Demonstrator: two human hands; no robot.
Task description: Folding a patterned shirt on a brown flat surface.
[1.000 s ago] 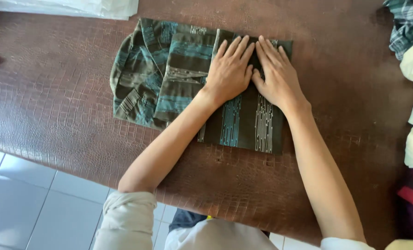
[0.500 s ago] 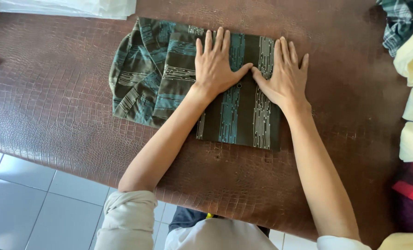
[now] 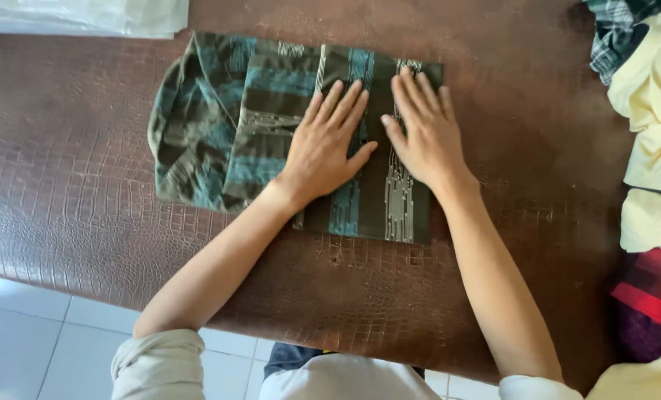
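Observation:
A folded garment (image 3: pixel 219 126) in dark olive with teal stripes and pale patterning lies on a brown crocodile-textured table (image 3: pixel 79 222). Both my palms press flat on its folded right part. My left hand (image 3: pixel 327 145) rests near the middle of the fold, fingers spread and pointing away from me. Just to its right, my right hand (image 3: pixel 421 132) lies flat too, its thumb close to my left thumb. Neither hand grips the cloth. The garment's rumpled left part sticks out beyond the neat fold.
A heap of clothes sits at the table's right edge: a plaid piece (image 3: pixel 621 30), pale yellow cloth (image 3: pixel 660 104) and red checked fabric (image 3: pixel 649 304). A clear plastic bag (image 3: pixel 86 15) lies at the back left. White floor tiles (image 3: pixel 27 333) show below the near edge.
My hands were together a second ago, spread apart across the fold half a second ago, and have now drawn back toward each other at its middle.

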